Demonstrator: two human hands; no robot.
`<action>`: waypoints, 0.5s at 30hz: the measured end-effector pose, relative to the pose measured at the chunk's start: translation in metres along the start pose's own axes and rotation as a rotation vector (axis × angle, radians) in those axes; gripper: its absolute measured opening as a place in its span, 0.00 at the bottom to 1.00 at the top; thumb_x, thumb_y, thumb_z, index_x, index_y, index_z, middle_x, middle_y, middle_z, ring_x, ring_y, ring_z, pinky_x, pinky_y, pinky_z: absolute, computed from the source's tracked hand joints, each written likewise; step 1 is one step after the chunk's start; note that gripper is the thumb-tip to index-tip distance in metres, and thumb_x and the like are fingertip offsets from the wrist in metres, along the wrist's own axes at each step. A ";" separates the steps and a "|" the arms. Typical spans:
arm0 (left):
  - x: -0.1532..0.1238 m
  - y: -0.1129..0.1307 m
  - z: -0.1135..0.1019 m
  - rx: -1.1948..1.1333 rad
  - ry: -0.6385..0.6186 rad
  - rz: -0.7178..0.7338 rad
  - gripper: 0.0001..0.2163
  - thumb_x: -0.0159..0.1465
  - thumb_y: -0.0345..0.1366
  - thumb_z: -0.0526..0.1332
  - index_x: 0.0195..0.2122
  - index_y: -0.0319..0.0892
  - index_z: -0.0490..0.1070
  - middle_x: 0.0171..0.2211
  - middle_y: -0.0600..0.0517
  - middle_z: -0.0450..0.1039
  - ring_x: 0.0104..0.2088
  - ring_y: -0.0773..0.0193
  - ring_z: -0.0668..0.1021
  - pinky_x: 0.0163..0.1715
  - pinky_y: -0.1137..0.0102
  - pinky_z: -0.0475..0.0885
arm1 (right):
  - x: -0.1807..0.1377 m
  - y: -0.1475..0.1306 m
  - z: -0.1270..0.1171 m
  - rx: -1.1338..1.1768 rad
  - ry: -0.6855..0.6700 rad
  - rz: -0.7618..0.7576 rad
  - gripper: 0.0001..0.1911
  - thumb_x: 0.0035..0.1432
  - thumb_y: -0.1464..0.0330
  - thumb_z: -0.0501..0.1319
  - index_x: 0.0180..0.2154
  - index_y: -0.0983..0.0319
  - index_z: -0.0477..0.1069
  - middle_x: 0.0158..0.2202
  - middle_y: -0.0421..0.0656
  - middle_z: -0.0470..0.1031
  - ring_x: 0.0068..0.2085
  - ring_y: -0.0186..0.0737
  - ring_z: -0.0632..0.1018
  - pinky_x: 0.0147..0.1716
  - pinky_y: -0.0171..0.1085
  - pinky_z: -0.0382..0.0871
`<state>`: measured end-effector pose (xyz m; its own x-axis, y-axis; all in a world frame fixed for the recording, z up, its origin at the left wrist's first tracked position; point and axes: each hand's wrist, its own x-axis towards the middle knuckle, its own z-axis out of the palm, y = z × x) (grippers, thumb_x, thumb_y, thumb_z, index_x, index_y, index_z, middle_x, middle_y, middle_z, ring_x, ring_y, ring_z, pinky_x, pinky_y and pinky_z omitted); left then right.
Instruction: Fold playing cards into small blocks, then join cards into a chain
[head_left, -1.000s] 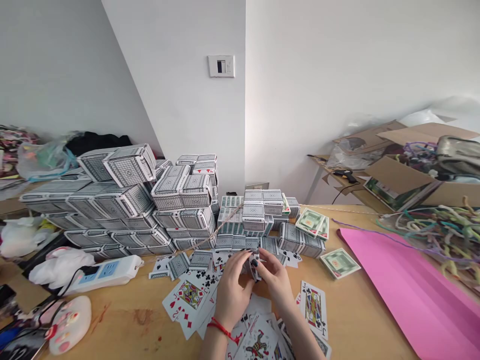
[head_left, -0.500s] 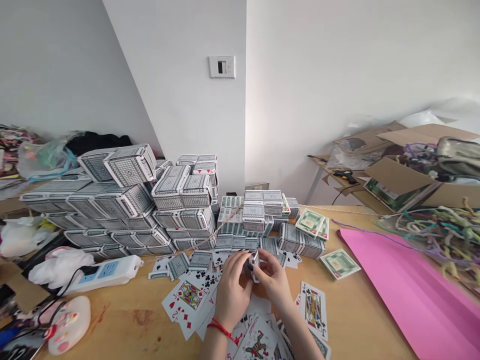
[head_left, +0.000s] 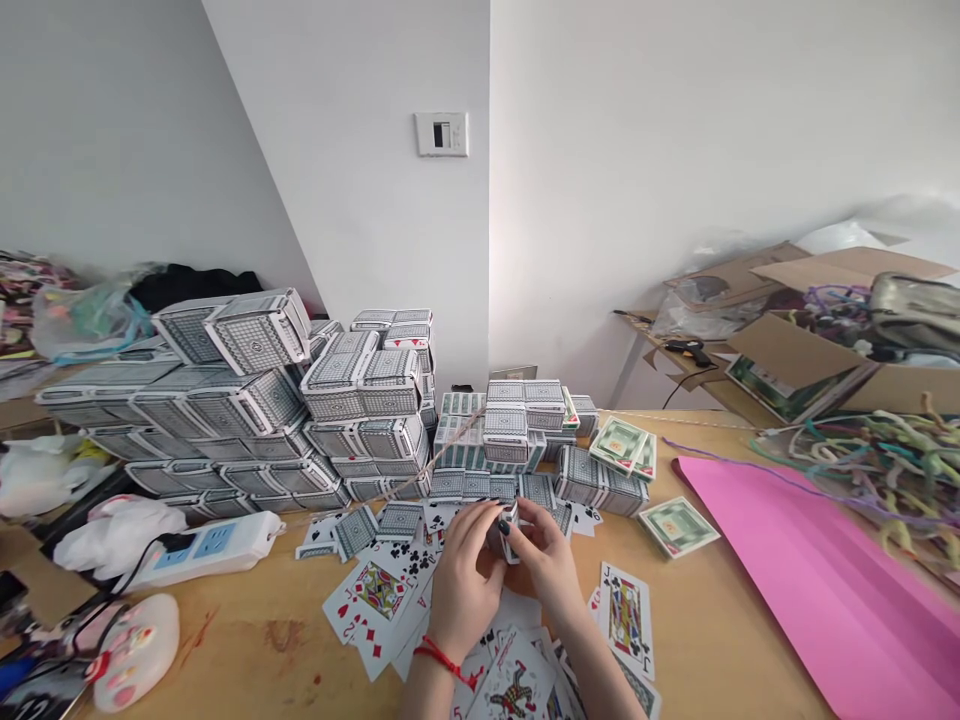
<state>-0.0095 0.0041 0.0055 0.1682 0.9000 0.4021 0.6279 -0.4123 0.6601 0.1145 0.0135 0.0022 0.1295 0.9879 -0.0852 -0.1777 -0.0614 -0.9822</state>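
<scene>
Card box pinched between two hands, loose cards crowding beneath

Nearest the person, loose cards lie overlapping under the forearms; a wrist dragged backward could scatter them over the table. Ends of the red bracelet hang close above, and I suspect they might catch an edge.

Just ahead, the left hand and right hand meet around the card box. Left fingers curl about one side; the right thumb, dark nail showing, presses from the other, so both are closed on it. How firmly, I can't tell, since the fingers hide most of it. Uneven pressure could buckle a wall, or a slack grip let it slip.

Right beyond the fingertips sit card blocks; a careless forward push could knock their row crooked. To the right, green packs lean tilted on another block and could slide if nudged. Farther back at left, tall stacks look uneven on top, and a bump might topple them.
</scene>
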 end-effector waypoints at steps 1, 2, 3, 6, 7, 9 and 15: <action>0.000 0.000 0.000 0.008 -0.004 -0.002 0.24 0.57 0.25 0.51 0.55 0.50 0.56 0.54 0.51 0.61 0.56 0.57 0.61 0.52 0.59 0.64 | 0.001 0.001 0.000 -0.014 0.004 -0.004 0.26 0.46 0.59 0.62 0.46 0.63 0.65 0.41 0.49 0.73 0.39 0.45 0.74 0.37 0.40 0.70; 0.000 0.000 0.000 0.016 -0.008 -0.003 0.24 0.57 0.26 0.51 0.55 0.50 0.57 0.54 0.51 0.61 0.56 0.57 0.62 0.52 0.59 0.64 | 0.001 0.003 -0.001 -0.032 0.013 -0.012 0.26 0.46 0.59 0.63 0.46 0.63 0.66 0.41 0.49 0.73 0.39 0.45 0.74 0.37 0.40 0.70; 0.000 0.000 -0.001 0.022 -0.014 -0.003 0.23 0.58 0.26 0.51 0.55 0.50 0.57 0.54 0.51 0.62 0.55 0.56 0.62 0.51 0.58 0.65 | 0.002 0.005 -0.001 -0.051 0.024 -0.021 0.26 0.45 0.59 0.63 0.46 0.63 0.66 0.40 0.49 0.73 0.38 0.45 0.74 0.36 0.40 0.70; 0.000 -0.001 -0.002 0.026 -0.039 0.012 0.24 0.58 0.26 0.51 0.55 0.50 0.56 0.54 0.50 0.61 0.55 0.55 0.62 0.51 0.57 0.65 | 0.003 0.008 -0.002 -0.089 0.050 -0.038 0.26 0.44 0.59 0.63 0.46 0.63 0.66 0.39 0.48 0.74 0.37 0.45 0.74 0.35 0.40 0.70; 0.000 -0.001 -0.002 0.024 -0.049 0.019 0.25 0.57 0.26 0.51 0.56 0.50 0.55 0.54 0.50 0.61 0.56 0.55 0.62 0.51 0.56 0.64 | 0.003 0.009 -0.002 -0.095 0.053 -0.041 0.26 0.44 0.59 0.63 0.46 0.63 0.66 0.39 0.48 0.74 0.37 0.44 0.74 0.35 0.40 0.70; 0.000 0.000 -0.003 0.020 -0.066 0.028 0.26 0.56 0.25 0.51 0.56 0.50 0.55 0.54 0.50 0.61 0.56 0.55 0.61 0.52 0.57 0.63 | 0.004 0.009 -0.003 -0.092 0.051 -0.050 0.26 0.45 0.60 0.63 0.46 0.62 0.66 0.40 0.48 0.73 0.37 0.45 0.74 0.35 0.39 0.70; 0.000 0.000 -0.002 0.016 -0.069 0.003 0.26 0.55 0.24 0.51 0.56 0.49 0.55 0.54 0.51 0.60 0.56 0.56 0.61 0.52 0.58 0.63 | 0.005 0.011 -0.003 -0.078 0.057 -0.058 0.26 0.43 0.58 0.64 0.45 0.62 0.67 0.41 0.48 0.73 0.38 0.45 0.74 0.35 0.40 0.70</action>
<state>-0.0108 0.0034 0.0066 0.2220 0.9065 0.3591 0.6395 -0.4134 0.6482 0.1163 0.0172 -0.0093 0.1931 0.9806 -0.0353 -0.0923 -0.0177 -0.9956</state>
